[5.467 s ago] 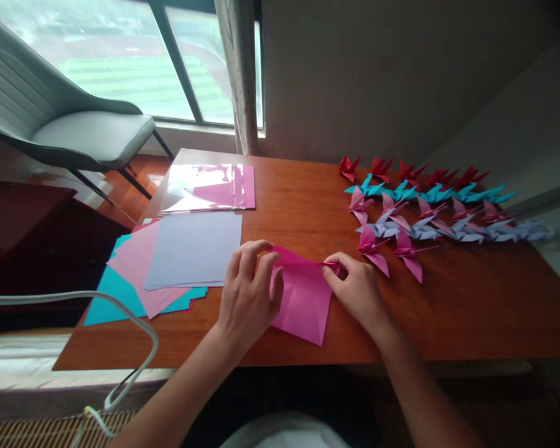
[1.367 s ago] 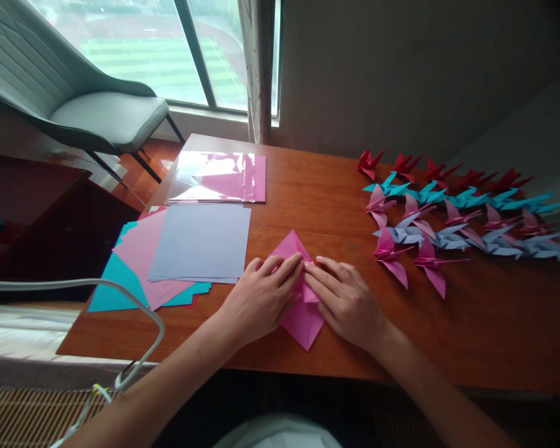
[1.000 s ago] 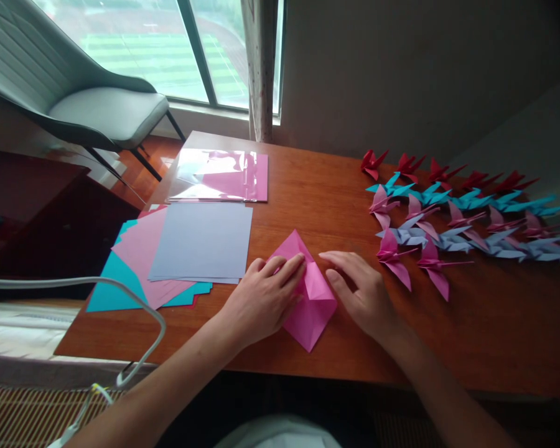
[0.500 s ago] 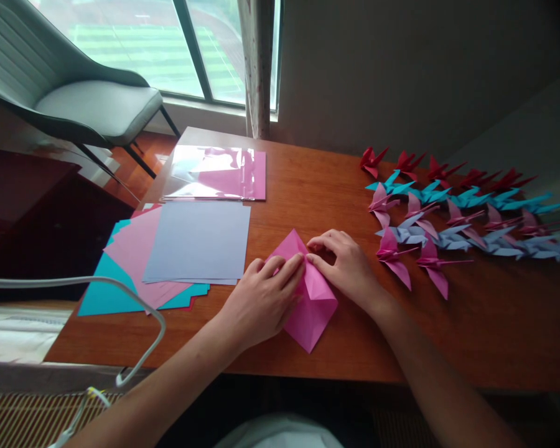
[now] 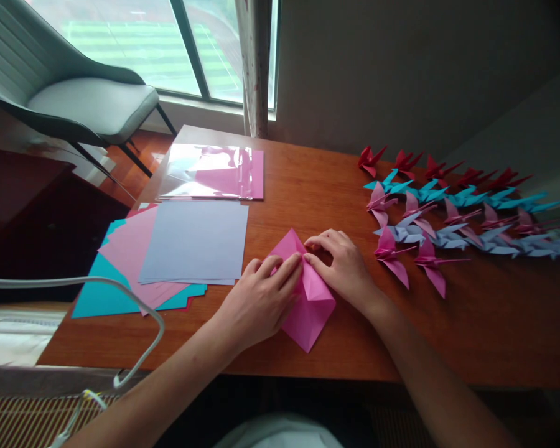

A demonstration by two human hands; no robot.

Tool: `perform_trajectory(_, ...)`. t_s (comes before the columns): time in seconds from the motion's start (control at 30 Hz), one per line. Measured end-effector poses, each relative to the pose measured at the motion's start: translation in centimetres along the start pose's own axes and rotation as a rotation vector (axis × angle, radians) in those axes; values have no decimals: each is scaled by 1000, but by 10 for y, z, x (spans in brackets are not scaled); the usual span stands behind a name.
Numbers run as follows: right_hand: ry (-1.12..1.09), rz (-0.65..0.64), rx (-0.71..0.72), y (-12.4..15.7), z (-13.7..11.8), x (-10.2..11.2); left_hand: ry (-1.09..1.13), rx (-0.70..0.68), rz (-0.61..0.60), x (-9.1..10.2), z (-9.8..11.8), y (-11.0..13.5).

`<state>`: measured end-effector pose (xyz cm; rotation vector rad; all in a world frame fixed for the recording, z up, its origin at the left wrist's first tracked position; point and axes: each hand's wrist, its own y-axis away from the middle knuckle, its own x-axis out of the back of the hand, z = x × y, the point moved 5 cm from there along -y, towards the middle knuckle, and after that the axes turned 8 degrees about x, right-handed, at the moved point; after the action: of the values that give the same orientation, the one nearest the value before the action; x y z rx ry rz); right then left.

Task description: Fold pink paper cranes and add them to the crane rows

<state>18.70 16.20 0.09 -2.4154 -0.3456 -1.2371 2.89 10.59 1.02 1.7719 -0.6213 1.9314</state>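
Observation:
A folded pink paper (image 5: 310,311) lies on the wooden table (image 5: 448,323) near its front edge, shaped like a diamond. My left hand (image 5: 256,302) lies flat on its left half, fingers stretched out and pressing it down. My right hand (image 5: 343,264) rests at the paper's upper right, its curled fingertips pinching a raised flap near the top corner. The two hands almost touch at the paper's centre line.
A stack of lilac, pink and teal sheets (image 5: 168,255) lies to the left, with a clear plastic sleeve of pink paper (image 5: 214,174) behind it. Rows of folded paper cranes (image 5: 448,211) fill the right. A grey chair (image 5: 74,93) stands by the window; a white cable (image 5: 135,305) hangs at the left edge.
My right hand left the paper's middle, opened a flap to the right, then came back to pinch it near the top corner. My left hand stayed pressing the left half.

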Motion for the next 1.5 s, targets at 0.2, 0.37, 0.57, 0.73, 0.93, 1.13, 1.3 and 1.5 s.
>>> perform_trajectory(0.2, 7, -3, -3, 1, 1, -1, -8, -9, 3, 1, 0, 0)
perform_trajectory(0.37, 7, -15, -3, 1, 1, -1, -13, -7, 14, 1, 0, 0)
perform_trajectory(0.57, 3, -28, -18, 0, 2, -2, -32, -7, 81, 2, 1, 3)
perform_trajectory(0.73, 8, -49, -53, -2, 1, -1, -23, -26, 88, -4, 1, 6)
perform_trajectory(0.93, 19, -79, -84, -6, -2, 0, -29, -45, 50, -1, 2, 6)
perform_trajectory(1.13, 26, -97, -77, -9, -1, 0, -28, -8, 20, 2, 1, 7)
perform_trajectory(1.3, 37, -127, -78, -10, -1, 2, -29, 3, 20, 1, 1, 8)
perform_trajectory(1.5, 44, -147, -63, -11, -2, 2, -40, 0, 12, 0, 0, 8)
